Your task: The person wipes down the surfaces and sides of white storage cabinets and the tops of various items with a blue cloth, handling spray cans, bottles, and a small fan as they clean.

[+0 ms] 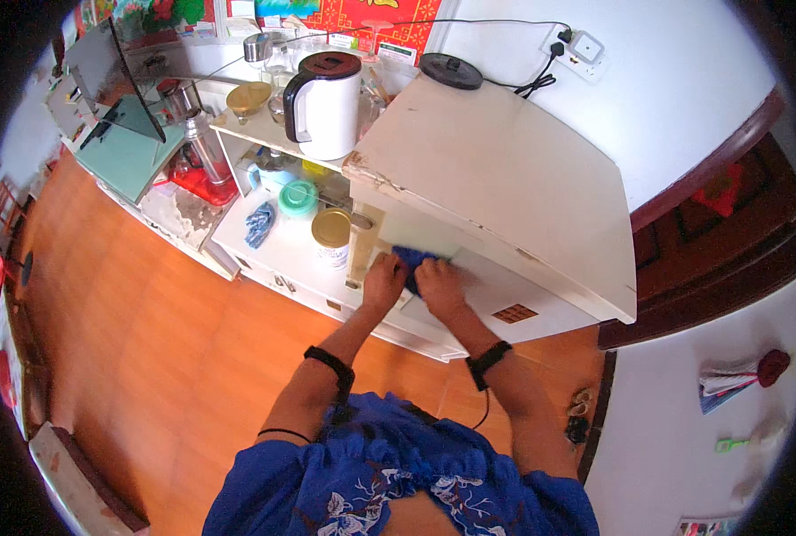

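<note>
A dark blue cloth is held between my two hands in front of the pale cabinet's side door. Fingers of my left hand are closed on its left edge. My right hand grips its right part, partly hiding it. Both wrists wear black straps. To the left of my hands, a can with a gold lid stands on the lower shelf, beside a container with a turquoise lid and a crumpled blue and white cloth.
A white electric kettle stands on the upper shelf by glassware. The cabinet's top has chipped edges and bears a round black kettle base with a cord to the wall sockets. A metal thermos stands farther left.
</note>
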Demonstrator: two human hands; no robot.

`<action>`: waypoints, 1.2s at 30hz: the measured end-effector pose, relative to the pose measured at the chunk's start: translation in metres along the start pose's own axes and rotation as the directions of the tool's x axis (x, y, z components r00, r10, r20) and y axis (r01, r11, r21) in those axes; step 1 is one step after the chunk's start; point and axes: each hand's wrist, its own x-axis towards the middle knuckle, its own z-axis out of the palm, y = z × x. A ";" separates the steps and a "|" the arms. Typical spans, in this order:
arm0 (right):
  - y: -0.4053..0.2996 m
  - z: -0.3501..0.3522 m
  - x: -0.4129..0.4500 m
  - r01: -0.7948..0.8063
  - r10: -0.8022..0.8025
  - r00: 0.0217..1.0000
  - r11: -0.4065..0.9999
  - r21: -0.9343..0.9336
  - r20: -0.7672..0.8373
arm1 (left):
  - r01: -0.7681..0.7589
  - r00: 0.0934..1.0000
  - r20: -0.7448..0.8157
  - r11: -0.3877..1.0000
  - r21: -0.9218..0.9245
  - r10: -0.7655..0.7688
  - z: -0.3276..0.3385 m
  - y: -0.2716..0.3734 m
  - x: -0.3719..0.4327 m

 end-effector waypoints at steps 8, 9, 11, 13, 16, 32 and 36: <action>0.013 -0.172 0.050 -0.013 0.085 0.946 0.974 0.225 -0.313 | -0.554 0.791 -0.329 0.832 -0.026 0.516 -0.117 0.135 0.046; 0.014 -0.174 0.053 -0.009 0.082 0.945 0.974 0.228 -0.317 | -0.554 0.789 -0.330 0.832 -0.021 0.518 -0.117 0.136 0.052; 0.020 -0.174 0.064 -0.134 0.136 0.910 0.990 0.034 -0.391 | -0.457 0.867 -0.244 0.889 -0.039 0.435 -0.104 0.134 0.071; 0.027 -0.150 0.066 -0.182 0.177 0.931 0.983 0.015 -0.320 | -0.472 0.864 -0.240 0.878 -0.083 0.442 -0.092 0.127 0.076; 0.022 -0.136 0.084 -0.130 0.133 0.960 0.991 0.029 -0.247 | -0.425 0.889 -0.179 0.905 0.025 0.422 -0.109 0.112 0.084; 0.003 -0.153 0.150 -0.107 0.140 0.989 0.892 0.439 -0.044 | -0.508 0.843 -0.123 0.851 0.136 0.523 -0.154 0.100 0.119; 0.017 -0.141 0.196 -0.203 0.179 0.979 0.821 0.534 0.098 | -0.306 0.951 -0.037 0.951 0.037 0.307 -0.165 0.093 0.162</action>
